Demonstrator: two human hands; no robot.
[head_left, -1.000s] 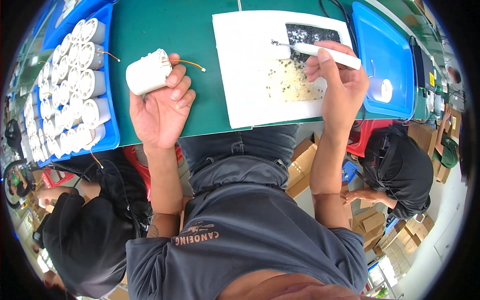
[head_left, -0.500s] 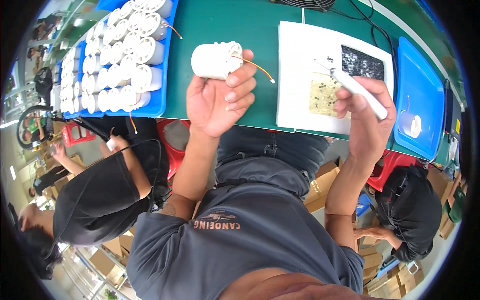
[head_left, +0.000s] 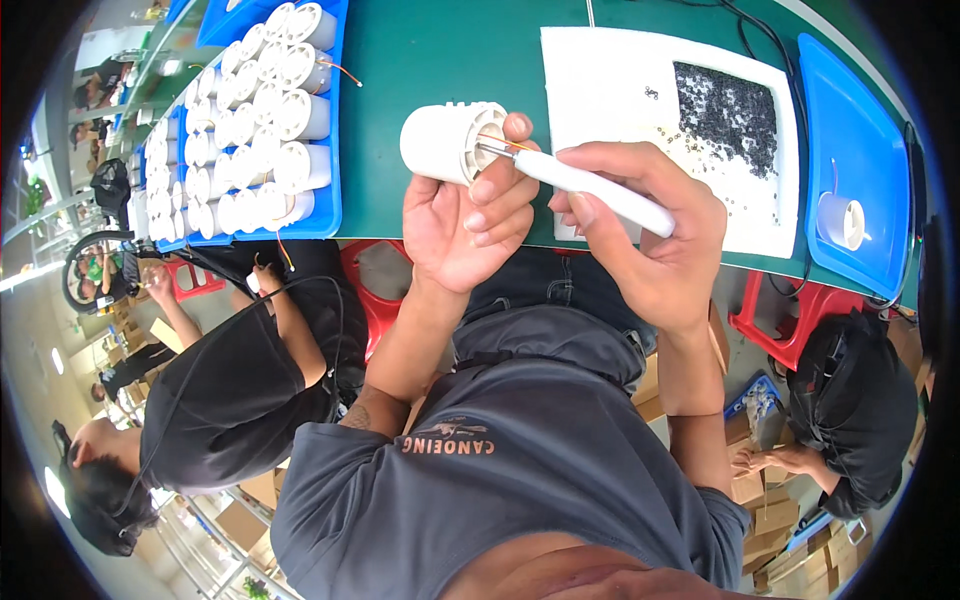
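The left hand (head_left: 470, 225) grips a white cylinder (head_left: 450, 142) above the green table (head_left: 450, 50) edge, while the right hand (head_left: 650, 235) is closed around a white pen tool (head_left: 590, 185), its metal tip in the cylinder's open end

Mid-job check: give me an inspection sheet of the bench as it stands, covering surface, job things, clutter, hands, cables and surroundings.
Surface: green table, with a white tray on it.
Job's things: white cylinder part with orange wire; white pen-shaped tool, its metal tip at the part's open end.
Clutter: heap of small black pieces on the white tray; left blue bin packed with white cylinders; right blue bin holding one white cup-shaped part.
Grippers: left hand grips the cylinder part; right hand grips the tool.
Cables: black cable at the table's far edge.
Surroundings: red stools, cardboard boxes, people in black nearby.
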